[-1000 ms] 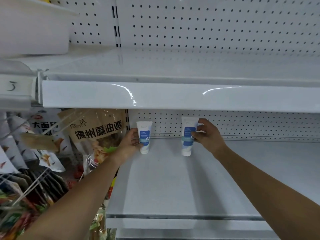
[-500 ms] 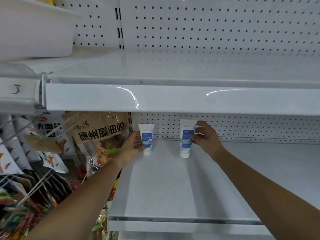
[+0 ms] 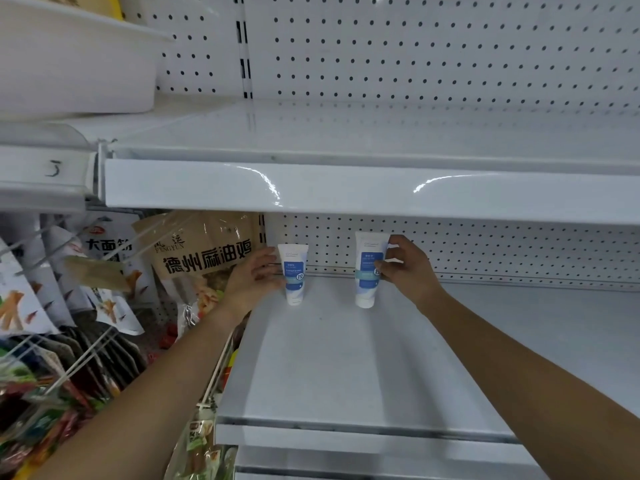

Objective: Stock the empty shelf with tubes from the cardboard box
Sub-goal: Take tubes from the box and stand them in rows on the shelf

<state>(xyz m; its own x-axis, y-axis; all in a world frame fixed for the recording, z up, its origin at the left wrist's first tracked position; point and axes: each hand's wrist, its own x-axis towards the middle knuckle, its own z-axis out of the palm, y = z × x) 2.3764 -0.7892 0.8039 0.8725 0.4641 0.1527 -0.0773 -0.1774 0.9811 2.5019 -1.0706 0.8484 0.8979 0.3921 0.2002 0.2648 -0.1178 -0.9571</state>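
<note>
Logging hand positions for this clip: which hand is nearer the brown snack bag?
Left. The left hand sits just right of the bag, at the left tube; the right hand holds the right tube, farther right.

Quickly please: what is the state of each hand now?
Left hand: open, straight fingers beside the left tube.
Right hand: closed, pinching the right tube.

One head cam, wide-angle: faces fwd into the lower shelf (image 3: 346,358) from arm's reach, w/ the upper shelf (image 3: 346,188) front edge across mid-frame, pegboard (image 3: 450,57) behind, hanging snack bags (image 3: 204,258) at left.
</note>
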